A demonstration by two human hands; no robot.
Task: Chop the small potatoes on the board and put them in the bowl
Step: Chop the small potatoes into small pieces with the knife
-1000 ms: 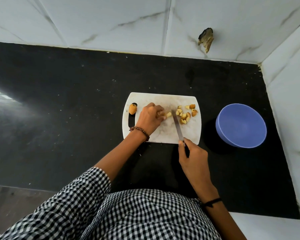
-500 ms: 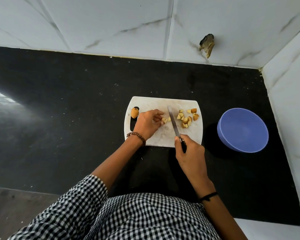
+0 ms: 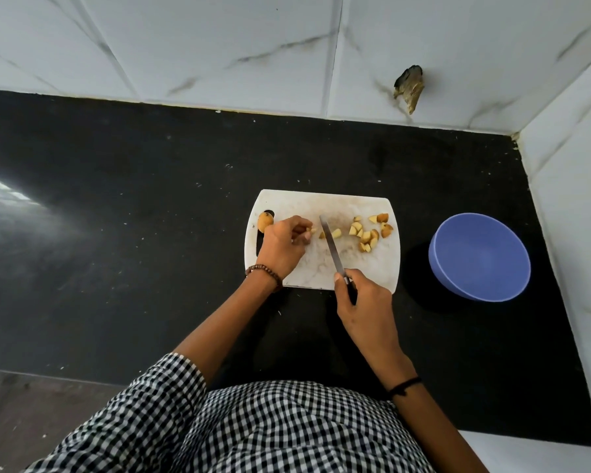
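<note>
My right hand (image 3: 362,302) grips the knife (image 3: 331,247); its blade has stepped toward 9 o'clock — another slice freed. My left hand (image 3: 282,247) pinches the remaining potato stub (image 3: 309,231) — the bowl (image 3: 480,257) awaits filling.

Soft, even light brightens the white marble-veined wall tiles (image 3: 219,46), while a streaky glare washes the left of the glossy black stone counter (image 3: 116,268). The round blue plastic bowl (image 3: 480,257) throws a soft shadow to its left. The wide lens splays tile seams and counter edges toward the borders; focus is sharp.
</note>
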